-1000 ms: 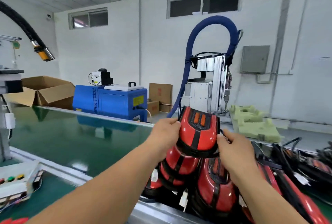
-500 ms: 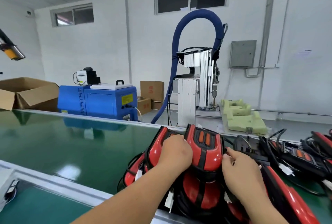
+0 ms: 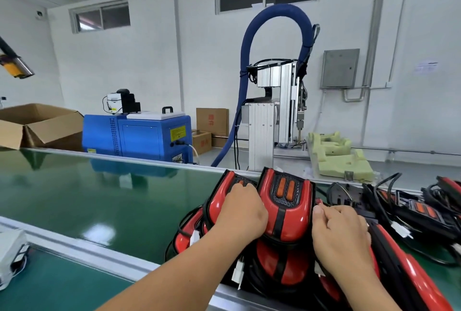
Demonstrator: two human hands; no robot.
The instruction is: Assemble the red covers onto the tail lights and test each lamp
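Progress seems partial to me: several lamps in the pile (image 3: 282, 260) on the green belt (image 3: 99, 198) already carry red covers, while the black housings (image 3: 349, 196) with cables at the right look not yet covered. No lamp is lit, so I judge that testing remains. The tail light (image 3: 284, 211) lies on top of this pile, between both hands. Its long axis runs away from me, amber end far and tilted up, red face upward. The left hand (image 3: 239, 213) curls round its left side. The right hand (image 3: 341, 233) has curled fingers, thumb at the right edge; whether it really grips, I cannot tell.
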